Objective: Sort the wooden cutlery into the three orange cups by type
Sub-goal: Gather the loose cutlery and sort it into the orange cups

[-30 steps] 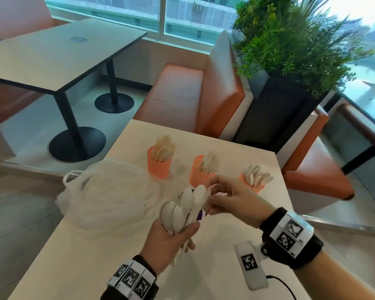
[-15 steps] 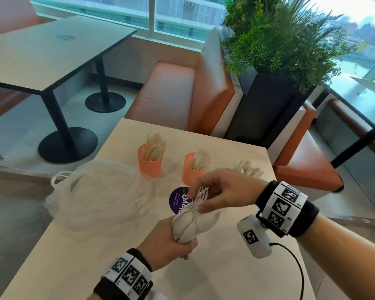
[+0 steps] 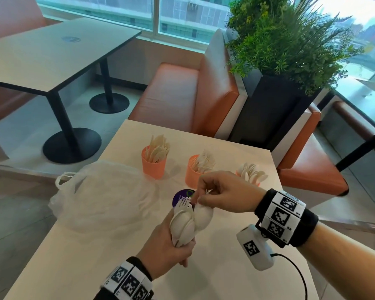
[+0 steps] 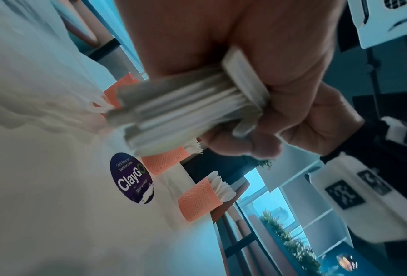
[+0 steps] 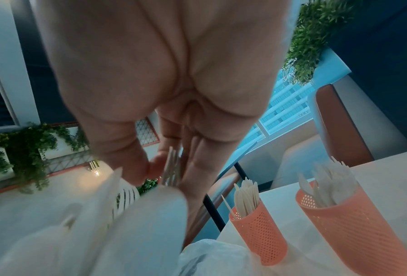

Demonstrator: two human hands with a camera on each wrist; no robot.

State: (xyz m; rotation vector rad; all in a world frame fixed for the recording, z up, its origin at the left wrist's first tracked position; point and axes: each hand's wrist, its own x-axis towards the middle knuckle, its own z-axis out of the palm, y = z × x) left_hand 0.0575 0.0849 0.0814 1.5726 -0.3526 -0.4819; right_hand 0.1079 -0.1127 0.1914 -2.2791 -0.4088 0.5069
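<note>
My left hand grips a bundle of pale wooden cutlery by the handles, with spoon bowls and a fork head pointing up. My right hand is curled over the bundle's top, thumb and forefinger pinching a fork whose tines show between the fingers. Three orange mesh cups stand beyond. The left cup holds knives and the middle cup holds forks. The right cup holds spoons and is partly hidden behind my right hand.
A crumpled clear plastic bag lies on the left of the pale table. A round purple sticker is stuck on the table under the hands. An orange bench and a black planter stand beyond the far edge.
My right hand has come over the top of the bundle and now pinches a fork there. My left hand has brought the bundle lower and nearer to me.
</note>
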